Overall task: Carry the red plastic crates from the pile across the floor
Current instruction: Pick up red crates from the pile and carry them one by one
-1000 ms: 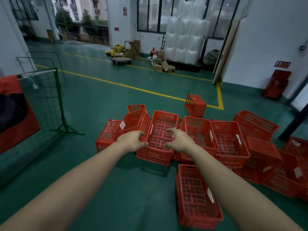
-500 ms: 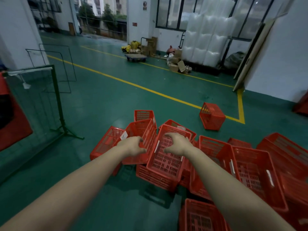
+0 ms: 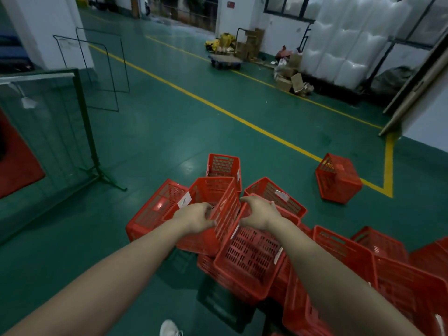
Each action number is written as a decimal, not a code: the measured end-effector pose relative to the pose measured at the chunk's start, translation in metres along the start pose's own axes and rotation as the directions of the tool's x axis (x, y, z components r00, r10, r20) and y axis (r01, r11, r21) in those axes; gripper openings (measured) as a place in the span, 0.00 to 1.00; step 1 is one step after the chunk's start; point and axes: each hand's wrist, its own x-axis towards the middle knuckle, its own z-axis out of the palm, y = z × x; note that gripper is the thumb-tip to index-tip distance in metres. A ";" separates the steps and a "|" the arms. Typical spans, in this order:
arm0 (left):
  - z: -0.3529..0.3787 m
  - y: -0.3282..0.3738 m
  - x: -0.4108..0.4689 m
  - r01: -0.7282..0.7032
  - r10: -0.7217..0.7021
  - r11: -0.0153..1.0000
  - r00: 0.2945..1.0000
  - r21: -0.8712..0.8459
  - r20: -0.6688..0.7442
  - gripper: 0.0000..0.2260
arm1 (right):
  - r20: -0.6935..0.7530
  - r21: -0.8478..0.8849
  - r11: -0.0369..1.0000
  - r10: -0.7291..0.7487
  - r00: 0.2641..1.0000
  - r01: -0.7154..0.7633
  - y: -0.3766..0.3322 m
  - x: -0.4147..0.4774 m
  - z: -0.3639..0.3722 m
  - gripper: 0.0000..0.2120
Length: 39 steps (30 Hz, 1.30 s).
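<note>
Left hand (image 3: 196,218) holds the tipped crate (image 3: 211,190), right hand (image 3: 260,214) the middle crate (image 3: 252,258); they may snag the pile (image 3: 339,248) and drop.

Red perforated crates (image 3: 252,258) lie jumbled in a tilted heap

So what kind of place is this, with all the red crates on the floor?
Probably a warehouse or factory hall: the green floor has a painted yellow line, white wrapped bundles are stacked tall by the windows, and red crates lie heaped on it.
</note>
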 end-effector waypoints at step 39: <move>0.181 -0.124 0.470 0.518 -0.401 0.772 0.846 -0.368 0.351 0.35 | 0.569 -0.164 0.859 -0.319 0.758 0.484 0.157 0.537 0.179 0.39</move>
